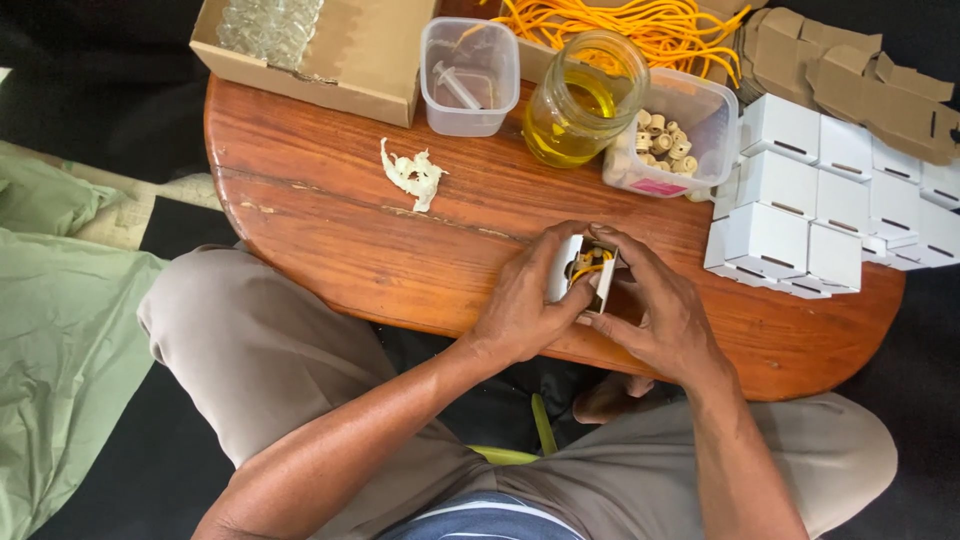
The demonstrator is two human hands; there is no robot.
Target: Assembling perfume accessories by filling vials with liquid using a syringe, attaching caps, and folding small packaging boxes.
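Small white box (583, 272) sits between both hands over the near edge of the round wooden table (330, 215). Left hand (522, 300) grip pinches its left wall, right hand (662, 305) grip pinches the right wall and flap. Yellow cord inside, mostly hidden by fingers; box bottom not visible.

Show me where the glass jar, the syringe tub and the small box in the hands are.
glass jar (583, 100), head view, on its yellow-filled glass side.
syringe tub (468, 112), head view, on its clear front wall.
small box (560, 272), head view, on its white left flap, between left hand (520, 305) and right hand (665, 315).
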